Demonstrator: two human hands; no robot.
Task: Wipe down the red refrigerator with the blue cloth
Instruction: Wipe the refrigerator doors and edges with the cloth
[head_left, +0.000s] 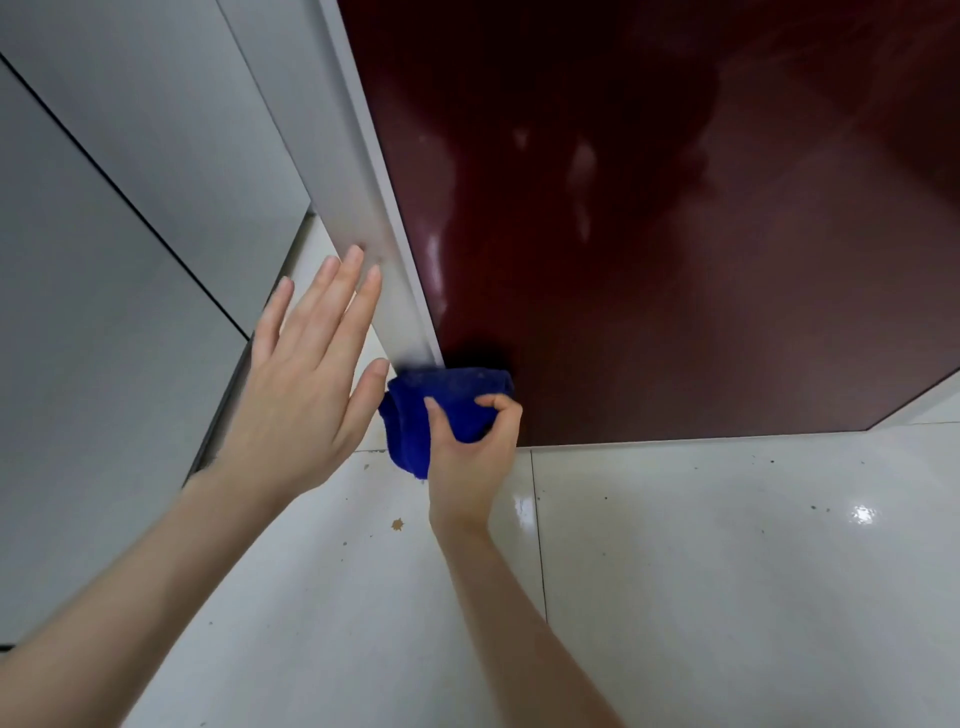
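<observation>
right hand (470, 457) fingers grip blue cloth (441, 410) — refrigerator (675, 260) bottom-left corner | left hand (306, 384) spread

Single head-worn camera, aimed steeply down, close above the right hand (470, 457) gripping the blue cloth (447, 410).

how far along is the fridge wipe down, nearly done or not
Done: wet-looking streaks on the red refrigerator door suggest it was wiped. In hand: the right hand presses the blue cloth at its bottom-left corner; the left hand rests open on the silver edge. Left: can't tell beyond this view.
</observation>
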